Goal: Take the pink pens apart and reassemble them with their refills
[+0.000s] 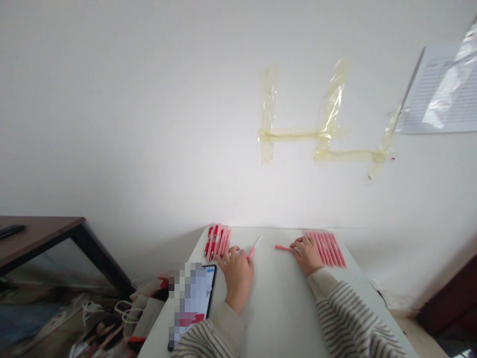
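My left hand is over the white table, its thumb side closed on a slim pink pen piece with a thin white end. Its other fingertips reach beside a row of red and pink pens at the table's back left. Between the fingertips of my right hand is a pink pen tube, pointing left. That hand lies right beside a neat row of several pink pen tubes, partly covering its near-left side. Where exactly the fingers grip is partly hidden.
A phone, partly blurred out, lies at the left of the white table. The wall behind carries yellowish tape and a lined paper. At the left stands a brown desk, with cables and bags on the floor beside it.
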The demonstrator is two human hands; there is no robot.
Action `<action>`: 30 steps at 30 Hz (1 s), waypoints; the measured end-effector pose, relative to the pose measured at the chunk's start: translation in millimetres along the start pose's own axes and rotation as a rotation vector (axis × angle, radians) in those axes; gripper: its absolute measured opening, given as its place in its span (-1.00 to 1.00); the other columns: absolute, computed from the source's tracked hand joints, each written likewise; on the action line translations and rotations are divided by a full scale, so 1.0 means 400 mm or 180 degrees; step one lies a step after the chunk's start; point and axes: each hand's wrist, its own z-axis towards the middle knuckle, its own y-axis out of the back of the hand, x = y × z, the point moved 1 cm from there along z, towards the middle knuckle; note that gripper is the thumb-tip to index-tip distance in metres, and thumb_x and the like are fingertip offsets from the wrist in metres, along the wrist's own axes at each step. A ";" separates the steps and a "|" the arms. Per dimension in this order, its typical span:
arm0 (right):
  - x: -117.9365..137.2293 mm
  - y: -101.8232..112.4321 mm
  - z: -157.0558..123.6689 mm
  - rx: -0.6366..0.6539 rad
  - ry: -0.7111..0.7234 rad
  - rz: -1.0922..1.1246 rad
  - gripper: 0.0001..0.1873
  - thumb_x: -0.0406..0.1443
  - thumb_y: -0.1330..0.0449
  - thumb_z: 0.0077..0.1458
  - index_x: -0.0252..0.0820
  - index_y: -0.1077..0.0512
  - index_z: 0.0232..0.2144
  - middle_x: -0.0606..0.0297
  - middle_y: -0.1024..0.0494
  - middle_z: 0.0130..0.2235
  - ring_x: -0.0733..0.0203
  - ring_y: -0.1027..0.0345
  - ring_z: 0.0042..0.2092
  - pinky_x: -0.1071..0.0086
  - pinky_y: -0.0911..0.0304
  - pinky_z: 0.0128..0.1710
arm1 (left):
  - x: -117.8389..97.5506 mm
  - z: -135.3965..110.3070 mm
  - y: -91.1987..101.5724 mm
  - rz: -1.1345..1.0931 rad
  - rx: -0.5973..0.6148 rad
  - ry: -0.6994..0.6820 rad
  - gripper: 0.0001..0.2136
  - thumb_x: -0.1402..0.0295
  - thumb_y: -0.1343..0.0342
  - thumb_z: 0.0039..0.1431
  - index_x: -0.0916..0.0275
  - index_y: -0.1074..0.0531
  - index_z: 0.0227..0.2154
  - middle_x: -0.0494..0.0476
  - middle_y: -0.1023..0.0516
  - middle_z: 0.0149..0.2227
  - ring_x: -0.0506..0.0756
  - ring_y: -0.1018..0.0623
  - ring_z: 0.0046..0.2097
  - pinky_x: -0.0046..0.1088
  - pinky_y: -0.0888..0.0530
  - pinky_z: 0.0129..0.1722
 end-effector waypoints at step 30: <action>0.020 -0.007 0.002 0.0407 0.0246 0.0491 -0.82 -0.25 -0.20 0.21 -0.04 -0.62 -0.24 0.16 -0.54 -0.21 0.03 -0.30 -0.03 0.15 -0.28 0.03 | -0.011 -0.006 0.022 0.0306 -0.0042 0.0132 -0.72 0.29 0.04 0.24 0.21 -0.54 -0.17 0.25 -0.46 0.00 0.30 -0.29 0.13 0.20 -0.06 0.22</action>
